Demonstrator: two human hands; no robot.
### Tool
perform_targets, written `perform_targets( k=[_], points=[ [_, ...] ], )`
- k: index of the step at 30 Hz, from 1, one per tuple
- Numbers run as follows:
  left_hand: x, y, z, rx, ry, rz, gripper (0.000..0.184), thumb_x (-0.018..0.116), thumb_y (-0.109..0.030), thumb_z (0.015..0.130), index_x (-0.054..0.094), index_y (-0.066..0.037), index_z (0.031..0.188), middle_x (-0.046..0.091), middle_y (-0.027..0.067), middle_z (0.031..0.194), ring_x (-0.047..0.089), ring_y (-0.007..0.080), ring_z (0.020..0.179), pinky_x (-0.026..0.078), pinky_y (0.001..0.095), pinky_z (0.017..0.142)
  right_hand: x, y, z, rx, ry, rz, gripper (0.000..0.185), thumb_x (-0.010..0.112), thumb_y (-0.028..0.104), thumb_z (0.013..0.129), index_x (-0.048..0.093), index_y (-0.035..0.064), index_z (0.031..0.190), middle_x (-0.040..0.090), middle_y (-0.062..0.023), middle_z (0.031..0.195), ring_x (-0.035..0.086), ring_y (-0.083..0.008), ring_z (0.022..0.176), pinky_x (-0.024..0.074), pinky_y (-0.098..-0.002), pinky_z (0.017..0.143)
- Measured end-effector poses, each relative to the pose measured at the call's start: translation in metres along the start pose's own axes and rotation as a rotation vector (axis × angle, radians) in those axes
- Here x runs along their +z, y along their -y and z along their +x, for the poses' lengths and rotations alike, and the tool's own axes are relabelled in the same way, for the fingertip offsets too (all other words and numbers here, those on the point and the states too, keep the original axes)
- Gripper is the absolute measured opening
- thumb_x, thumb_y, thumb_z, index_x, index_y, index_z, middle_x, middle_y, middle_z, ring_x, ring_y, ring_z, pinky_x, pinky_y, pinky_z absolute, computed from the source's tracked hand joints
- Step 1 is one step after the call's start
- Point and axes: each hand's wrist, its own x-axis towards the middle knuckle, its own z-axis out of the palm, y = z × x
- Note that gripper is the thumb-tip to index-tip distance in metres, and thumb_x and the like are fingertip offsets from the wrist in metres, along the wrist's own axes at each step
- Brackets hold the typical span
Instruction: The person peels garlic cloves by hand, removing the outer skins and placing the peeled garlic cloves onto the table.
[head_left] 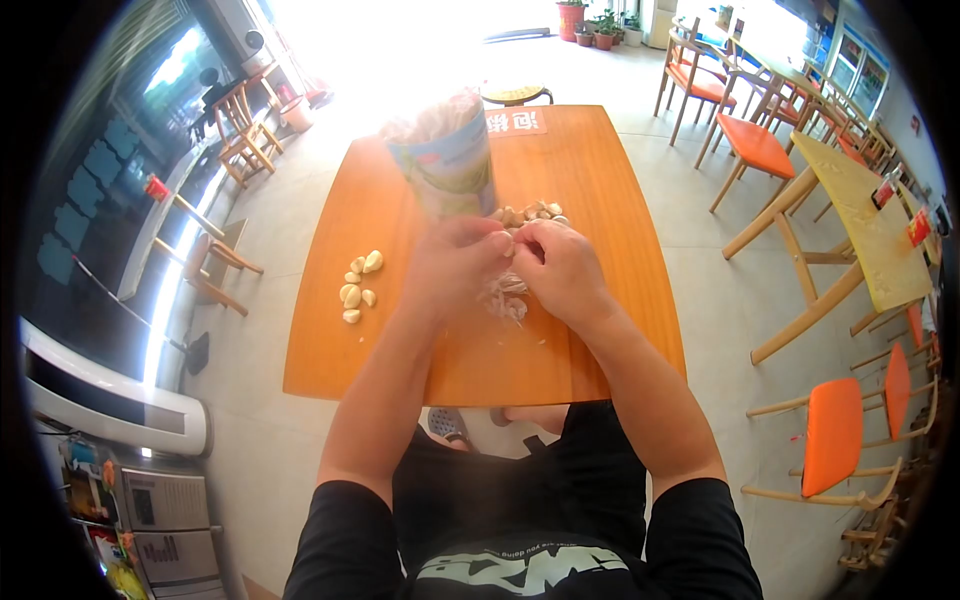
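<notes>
Above the table [615, 335], left hand [458, 260] and right hand [562, 270], nearly closed, pinched a mostly hidden garlic clove [507, 238]. Bag [442, 165] lettering at the table's far side was unreadable; the shirt [525, 575] at its near side read "you doing".

The wooden table [630, 330] looks glossy, peeled cloves [350, 296] smooth, skins [514, 307] papery, the shirt [345, 540] matt cloth.

Wdn tbl [610, 330] w/ peeled garlic [351, 297], unpeeled cloves [543, 211], skins [508, 300], container [445, 165]
</notes>
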Motion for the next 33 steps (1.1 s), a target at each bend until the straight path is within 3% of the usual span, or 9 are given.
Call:
perform_targets(
  k=[13,18,22,24,26,33],
  points=[
    [0.002,0.005,0.001,0.068,0.005,0.069,0.019,0.073,-0.01,0.092,0.066,-0.001,0.106,0.07,0.0071,0.099,0.069,0.0141,0.087,0.059,0.0279,0.079,0.002,0.0,0.0,-0.071,-0.079,-0.165,0.012,0.064,0.014,0.083,0.063,0.0032,0.079,0.065,-0.0151,0.084,0.064,-0.0347,0.083,0.0518,-0.045,0.073],
    [0.001,-0.005,-0.004,0.016,0.122,0.182,0.023,0.071,-0.011,0.093,0.065,-0.001,0.113,0.07,0.0069,0.098,0.069,0.0139,0.075,0.058,0.0252,0.07,-0.005,0.0,0.003,-0.02,-0.123,-0.199,0.011,0.064,0.013,0.082,0.063,0.0035,0.078,0.065,-0.0137,0.083,0.064,-0.0341,0.082,0.0519,-0.0443,0.073],
    [-0.004,-0.011,-0.007,-0.045,0.166,0.087,0.024,0.066,-0.012,0.096,0.064,-0.002,0.117,0.07,0.0076,0.099,0.069,0.0148,0.071,0.058,0.0254,0.069,-0.008,-0.005,0.006,0.038,-0.188,-0.207,0.01,0.064,0.012,0.082,0.063,0.0029,0.079,0.065,-0.0141,0.082,0.064,-0.0344,0.083,0.0517,-0.0448,0.073],
    [-0.007,-0.012,-0.004,-0.082,0.156,-0.12,0.026,0.061,-0.01,0.098,0.062,0.0,0.122,0.071,0.0087,0.102,0.069,0.0158,0.072,0.058,0.026,0.07,-0.006,-0.009,0.005,0.035,-0.203,-0.218,0.01,0.063,0.012,0.082,0.063,0.0027,0.079,0.065,-0.0145,0.082,0.064,-0.0348,0.084,0.0516,-0.0452,0.074],
    [-0.003,-0.012,-0.004,-0.061,0.12,-0.205,0.026,0.059,-0.01,0.099,0.061,0.001,0.123,0.071,0.0097,0.103,0.07,0.0171,0.075,0.059,0.027,0.071,-0.004,-0.008,0.001,0.016,0.047,-0.287,0.009,0.062,0.011,0.084,0.063,0.0023,0.082,0.066,-0.0156,0.086,0.064,-0.0358,0.086,0.0514,-0.046,0.075],
    [-0.009,-0.01,-0.001,-0.052,0.106,-0.308,0.024,0.058,-0.007,0.1,0.062,0.003,0.121,0.071,0.0136,0.105,0.073,0.023,0.092,0.062,0.0325,0.081,0.0,-0.005,0.002,-0.056,0.003,-0.063,0.009,0.061,0.011,0.086,0.063,0.0022,0.086,0.067,-0.0157,0.092,0.064,-0.0364,0.087,0.0517,-0.0456,0.077]
  ],
)
